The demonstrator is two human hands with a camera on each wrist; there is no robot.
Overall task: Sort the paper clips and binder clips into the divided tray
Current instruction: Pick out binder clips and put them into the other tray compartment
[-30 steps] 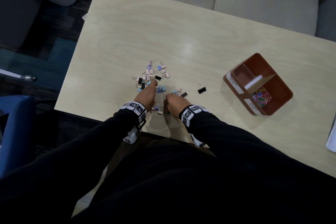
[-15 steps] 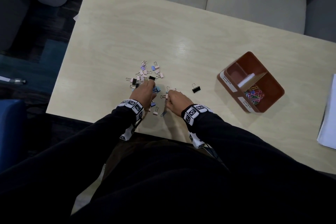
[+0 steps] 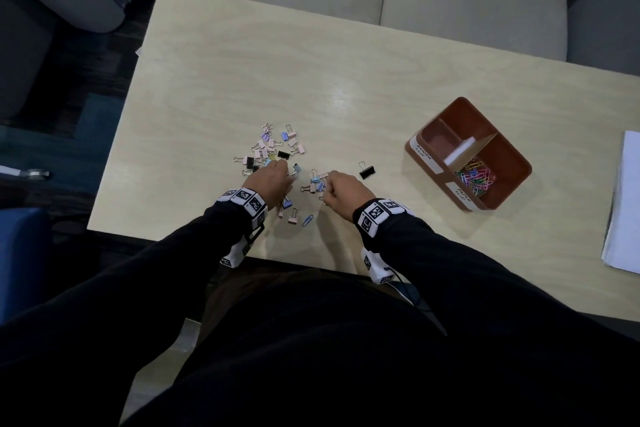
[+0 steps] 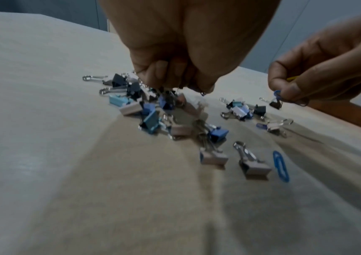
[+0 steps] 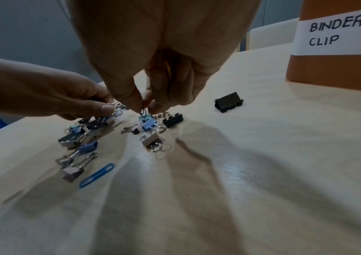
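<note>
- Clips are lying scattered under and between both my hands: small pastel and black metal binder clips (image 3: 277,149) heaped ahead of my left hand (image 3: 270,184), a smaller cluster under my right hand (image 3: 343,189).
- My left hand is curling its fingers into the heap, pinching several binder clips by their wire handles, probably to carry many in one trip.
- My right hand is pinching a small blue paper clip (image 4: 276,94) at its fingertips, with a yellow one tucked in the palm.
- A loose blue wire paper clip (image 3: 308,220) is lying just nearer me than both hands.
- A brown divided plastic tray (image 3: 498,204) is sitting well off past my right hand, its paper-clip compartment already holding coloured clips.
</note>
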